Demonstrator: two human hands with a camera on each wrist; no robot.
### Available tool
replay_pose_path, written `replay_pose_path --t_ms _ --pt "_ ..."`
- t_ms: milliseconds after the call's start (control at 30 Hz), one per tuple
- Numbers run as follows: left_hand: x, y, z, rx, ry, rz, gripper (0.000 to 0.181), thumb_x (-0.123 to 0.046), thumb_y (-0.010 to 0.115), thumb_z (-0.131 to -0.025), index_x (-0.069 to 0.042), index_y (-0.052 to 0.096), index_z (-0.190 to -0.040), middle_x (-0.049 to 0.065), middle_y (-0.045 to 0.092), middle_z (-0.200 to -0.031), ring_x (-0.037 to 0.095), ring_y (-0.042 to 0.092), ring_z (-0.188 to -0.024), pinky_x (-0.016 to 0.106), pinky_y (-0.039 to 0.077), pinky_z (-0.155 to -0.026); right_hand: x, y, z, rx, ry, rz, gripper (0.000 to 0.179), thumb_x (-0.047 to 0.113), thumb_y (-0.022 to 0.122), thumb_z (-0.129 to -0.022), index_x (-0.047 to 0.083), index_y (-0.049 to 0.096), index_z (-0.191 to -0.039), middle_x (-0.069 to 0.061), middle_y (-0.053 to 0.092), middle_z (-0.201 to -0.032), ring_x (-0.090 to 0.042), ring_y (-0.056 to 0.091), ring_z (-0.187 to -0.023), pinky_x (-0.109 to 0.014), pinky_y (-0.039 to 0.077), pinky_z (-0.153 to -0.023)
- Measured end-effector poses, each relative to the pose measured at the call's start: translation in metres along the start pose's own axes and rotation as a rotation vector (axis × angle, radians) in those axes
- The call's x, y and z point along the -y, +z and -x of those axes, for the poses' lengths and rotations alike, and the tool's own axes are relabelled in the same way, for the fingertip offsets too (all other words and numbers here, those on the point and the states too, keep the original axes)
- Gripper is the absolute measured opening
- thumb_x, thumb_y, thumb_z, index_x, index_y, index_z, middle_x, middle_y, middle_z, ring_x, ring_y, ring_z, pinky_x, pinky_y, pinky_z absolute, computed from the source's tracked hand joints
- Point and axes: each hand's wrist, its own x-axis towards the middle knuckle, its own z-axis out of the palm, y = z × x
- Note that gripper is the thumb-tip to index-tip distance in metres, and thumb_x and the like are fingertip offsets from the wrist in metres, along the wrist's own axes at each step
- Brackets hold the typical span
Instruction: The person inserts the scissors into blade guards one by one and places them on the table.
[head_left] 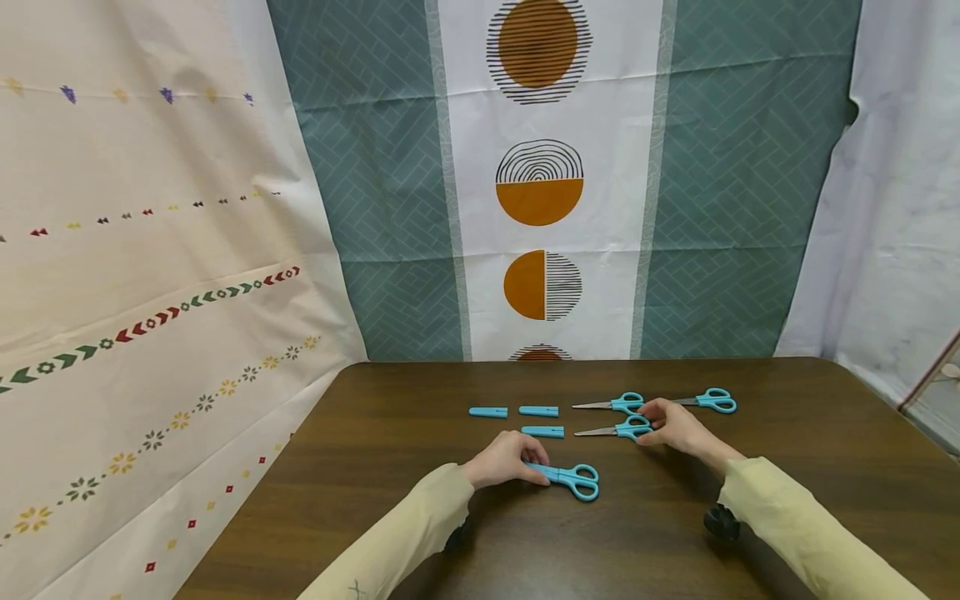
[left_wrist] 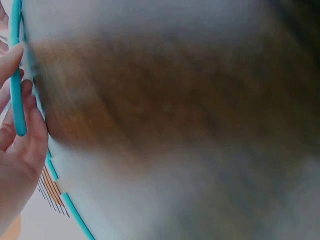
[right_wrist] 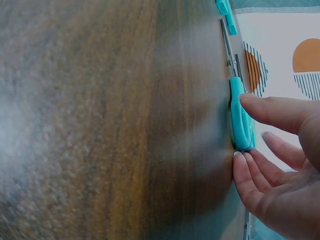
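Observation:
My left hand [head_left: 504, 460] pinches the blue-capped blade end of a pair of scissors [head_left: 585, 482] between thumb and fingers. Its looped handles point right. In the left wrist view, the light-blue cap [left_wrist: 17, 100] shows between the fingers. My right hand [head_left: 678, 429] is at the handles of uncapped scissors [head_left: 628, 428], whose bare blades point left. In the right wrist view, the thumb touches the blue handle [right_wrist: 240, 115] and the other fingertips sit by its end, loosely spread. Another uncapped pair [head_left: 621, 403] lies just behind.
A third uncapped pair of scissors [head_left: 716, 401] lies beyond my right hand, partly hidden by it. Three loose blue caps [head_left: 542, 432] lie to the left of the scissors. A patterned curtain [head_left: 397, 208] hangs behind the brown table [head_left: 360, 467].

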Motion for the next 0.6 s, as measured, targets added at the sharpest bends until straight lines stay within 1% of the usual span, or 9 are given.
replay_pose_path --t_ms 167,400,600 --pt "-0.0014 -0.0005 0.0002 0.000 0.005 -0.046 0.013 -0.019 0.078 -0.072 -0.012 0.071 -0.081 -0.013 0.056 -0.076 0.005 0.048 -0.070 0.018 0.042 -0.060 0.0018 0.0024 -0.0005 -0.004 0.049 0.051 0.052 0.006 0.077 -0.070 -0.017 0.049 -0.108 -0.026 0.053 -0.099 -0.037 0.052 -0.087 -0.046 0.045 -0.074" --pt "-0.0031 0.0002 -0.0004 0.007 0.015 -0.027 0.012 -0.016 0.077 -0.073 -0.011 0.070 -0.081 -0.012 0.055 -0.069 0.004 0.047 -0.064 0.018 0.042 -0.057 -0.0008 0.0045 -0.0038 -0.016 0.039 0.101 0.054 0.009 0.078 -0.068 -0.018 0.051 -0.107 -0.024 0.055 -0.095 -0.032 0.052 -0.082 -0.043 0.045 -0.071" --pt "-0.0028 0.0021 -0.0003 0.010 0.031 -0.031 0.012 -0.016 0.077 -0.073 -0.011 0.069 -0.081 -0.012 0.054 -0.067 0.004 0.047 -0.062 0.018 0.042 -0.056 -0.0027 0.0069 -0.0053 -0.019 0.045 0.120 0.055 0.012 0.080 -0.067 -0.016 0.053 -0.105 -0.020 0.056 -0.093 -0.026 0.052 -0.076 -0.036 0.046 -0.064"
